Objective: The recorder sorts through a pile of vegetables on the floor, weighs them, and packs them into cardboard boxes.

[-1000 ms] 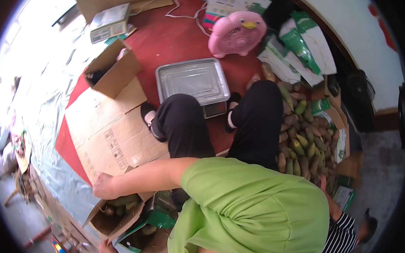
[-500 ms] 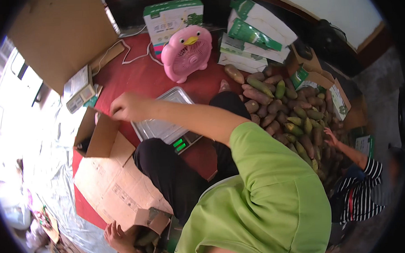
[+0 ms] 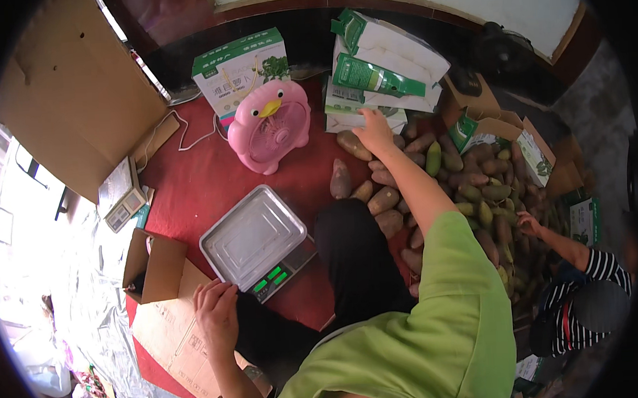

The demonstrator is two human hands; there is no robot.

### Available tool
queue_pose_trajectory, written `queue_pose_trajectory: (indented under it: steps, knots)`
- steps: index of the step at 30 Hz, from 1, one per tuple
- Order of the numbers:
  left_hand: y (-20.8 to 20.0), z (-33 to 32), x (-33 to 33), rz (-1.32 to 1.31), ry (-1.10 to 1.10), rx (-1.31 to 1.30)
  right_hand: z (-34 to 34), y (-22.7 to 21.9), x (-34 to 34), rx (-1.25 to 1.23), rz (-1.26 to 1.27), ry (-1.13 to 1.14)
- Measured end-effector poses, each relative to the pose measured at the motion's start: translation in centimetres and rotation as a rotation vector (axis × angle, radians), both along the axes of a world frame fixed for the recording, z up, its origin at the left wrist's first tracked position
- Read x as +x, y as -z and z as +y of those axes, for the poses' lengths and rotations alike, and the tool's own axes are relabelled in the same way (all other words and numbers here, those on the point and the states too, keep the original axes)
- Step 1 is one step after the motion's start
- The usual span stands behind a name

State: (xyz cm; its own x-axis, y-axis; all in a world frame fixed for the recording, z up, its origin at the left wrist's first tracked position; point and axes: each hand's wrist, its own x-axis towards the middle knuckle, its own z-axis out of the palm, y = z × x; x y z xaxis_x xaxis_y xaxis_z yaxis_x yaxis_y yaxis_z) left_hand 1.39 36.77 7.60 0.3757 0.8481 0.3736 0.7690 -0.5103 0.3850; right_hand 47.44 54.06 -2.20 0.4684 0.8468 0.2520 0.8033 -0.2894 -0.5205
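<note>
Hovering beside a brown tuber (image 3: pixel 353 146) on red flooring (image 3: pixel 319 156), our right hand (image 3: pixel 374 131) looks spread, left hand (image 3: pixel 217 314) loosely uncurled by the metal tray (image 3: pixel 253 234); we judge the tuber firm, weighty, best gripped mid-length.

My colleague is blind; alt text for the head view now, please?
A person's right hand reaches over heaped tubers near green-and-white boxes; the left hand is beside a metal tray on a scale. A co-worker's hand is at the tubers farther right.
</note>
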Motion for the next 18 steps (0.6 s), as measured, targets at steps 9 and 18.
queue_pose_trajectory:
  steps: [9,18]
  knots:
    - [4.0,5.8,6.4,0.047,0.188,-0.164,6.0,-5.3,7.7,0.029,-0.586,0.065]
    - [6.1,9.3,6.2,0.002,0.044,-0.331,17.3,-6.8,13.6,0.039,-1.042,0.133]
